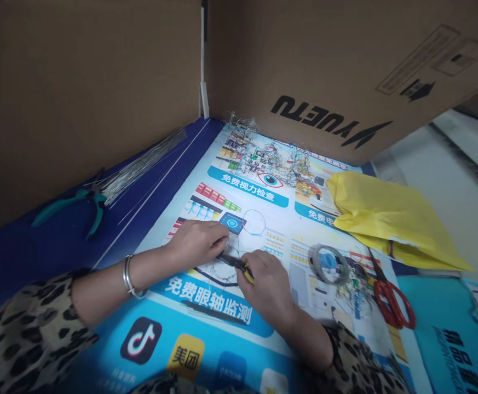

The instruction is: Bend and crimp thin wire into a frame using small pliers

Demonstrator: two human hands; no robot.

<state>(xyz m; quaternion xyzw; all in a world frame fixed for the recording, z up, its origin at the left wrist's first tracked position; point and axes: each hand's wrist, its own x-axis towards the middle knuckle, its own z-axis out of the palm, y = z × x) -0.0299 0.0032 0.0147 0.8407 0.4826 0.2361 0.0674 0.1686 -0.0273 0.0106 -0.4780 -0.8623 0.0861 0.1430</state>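
your right hand (269, 284) wrapped round the yellow-and-black pliers (232, 261), your left hand (200, 241) bunched by their tip, can't tell if it's pinching anything, pliers over the printed sheet (277, 216), red scissors (381, 285) off right

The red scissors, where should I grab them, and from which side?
Probably best by the red handle loops, coming from the camera wearer's side. The scissors lie with their dark blades pointing away, toward the yellow bag, so the loops face you and the sharp end doesn't.
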